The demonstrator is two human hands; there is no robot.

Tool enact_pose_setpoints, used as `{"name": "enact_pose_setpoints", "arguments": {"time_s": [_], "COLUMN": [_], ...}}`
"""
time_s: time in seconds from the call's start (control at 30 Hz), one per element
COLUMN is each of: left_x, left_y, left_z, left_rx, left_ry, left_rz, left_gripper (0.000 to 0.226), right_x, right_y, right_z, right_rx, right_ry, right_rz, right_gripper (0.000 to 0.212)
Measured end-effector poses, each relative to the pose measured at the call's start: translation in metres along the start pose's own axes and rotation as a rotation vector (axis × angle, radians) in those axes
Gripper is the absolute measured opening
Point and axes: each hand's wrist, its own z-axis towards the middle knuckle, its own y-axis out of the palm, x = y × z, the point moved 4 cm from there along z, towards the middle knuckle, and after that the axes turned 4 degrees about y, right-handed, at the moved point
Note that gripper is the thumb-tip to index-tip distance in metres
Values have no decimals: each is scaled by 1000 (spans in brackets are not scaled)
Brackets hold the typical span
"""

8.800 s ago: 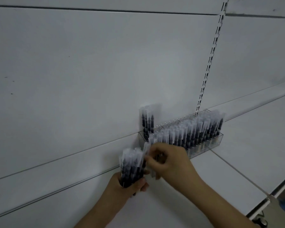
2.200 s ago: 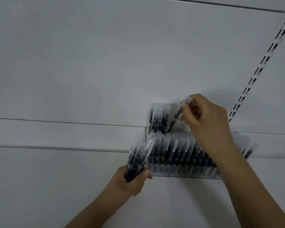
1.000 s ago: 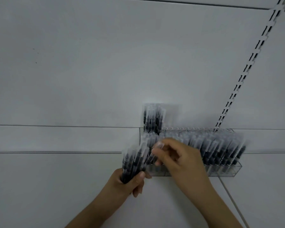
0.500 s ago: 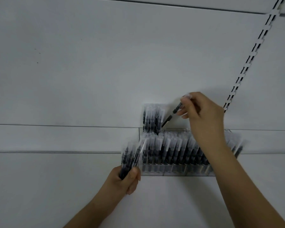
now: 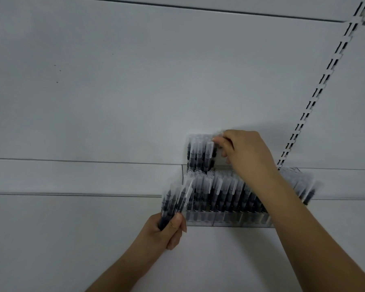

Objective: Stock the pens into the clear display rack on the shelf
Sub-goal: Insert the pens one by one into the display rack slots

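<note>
My left hand gripping a pen bundle just left of the clear rack, my right hand above it, fingertips pinching a pen beside the raised back-row pens.

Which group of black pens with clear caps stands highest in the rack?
The small back-row group of black pens with clear caps, at the rack's left end, touched by the right hand. It rises above the long front row.

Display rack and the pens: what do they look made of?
Display rack: clear glossy plastic, probably acrylic; the pen barrels show through its front wall. Pens: dark barrels with translucent frosted caps, likely plastic; too blurred to be sure.
</note>
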Motion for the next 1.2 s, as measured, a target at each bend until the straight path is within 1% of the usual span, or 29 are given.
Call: {"name": "enact_pose_setpoints", "arguments": {"time_s": [0.1,0.17,0.23,0.3,0.33,0.37,0.4,0.43,0.47,0.5,0.57,0.67,0.8,0.83,0.9,0.93,1.03,1.07,1.13,1.2], "left_x": [0,0,0,1,1,2,2,2,2,2,2,5,6,6,6,6,6,5,4,4], "left_y": [0,0,0,0,0,0,1,1,1,1,1,3,3,3,3,3,2,2,1,1], "left_z": [0,0,0,-1,-1,-1,-1,-1,-1,0,0,-1,-2,-2,-1,-1,-1,-1,-2,-1], "left_rx": [-6,-7,-11,-22,-29,-36,-42,-48,-53,-56,-64,-90,-95,-85,-66,-61,-58,-57,-53,-54], "left_ry": [2,3,9,18,22,26,31,34,37,37,39,71,69,60,51,48,40,40,46,50], "left_rz": [-4,7,19,23,21,18,16,16,18,18,21,42,89,86,76,79,75,67,58,57], "left_gripper": [39,39,39,41,42,43,43,42,40,39,38,37,40,40,41,41,36,36,38,36], "right_x": [4,4,2,-1,-5,-10,-15,-22,-28,-31,-33,-29,-29,-29,-26,-25,-11,-5,3,11], "right_y": [7,9,3,-8,-13,-14,-10,-2,9,21,39,47,40,34,14,-1,-49,-60,-73,-72], "right_z": [-2,-5,-11,-24,-34,-45,-56,-68,-79,-87,-98,-105,-106,-106,-102,-100,-86,-80,-66,-52], "right_rx": [-66,-78,-36,75,123,129,76,-17,-110,-162,-166,-176,-200,-183,-93,-13,326,412,506,506], "right_ry": [23,40,59,84,90,101,120,137,142,138,161,294,332,331,317,304,259,242,211,218], "right_rz": [-29,-37,-59,-24,29,110,212,313,392,449,568,775,869,886,899,890,863,850,811,764], "right_gripper": [38,36,36,36,35,34,34,36,38,36,28,21,9,8,10,11,9,9,10,10]}}
